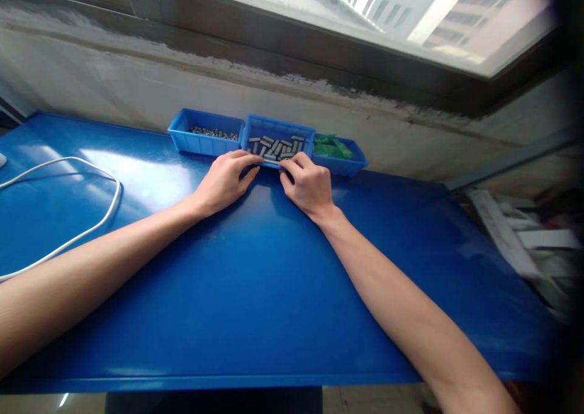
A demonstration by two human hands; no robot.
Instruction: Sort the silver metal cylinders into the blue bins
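Both hands are at the near rim of the middle blue plastic bin (pixel 279 125), which holds several short grey metal-looking cylindrical pieces (pixel 274 147). My left hand (pixel 228 179) pinches the rim left of its middle, fingers over the edge and thumb outside. On the right part of that same rim, my right hand (pixel 309 184) is closed likewise, with its thumb below the edge. Whether the fingertips also touch a grey piece is too small to tell.
A blue bin of small metal parts (pixel 205 139) stands to the left, and a blue bin with green pieces (pixel 335 147) to the right. A white cable (pixel 116 198) loops over the blue table (pixel 255 292). Wall and window rise behind; white items (pixel 524 237) lie at far right.
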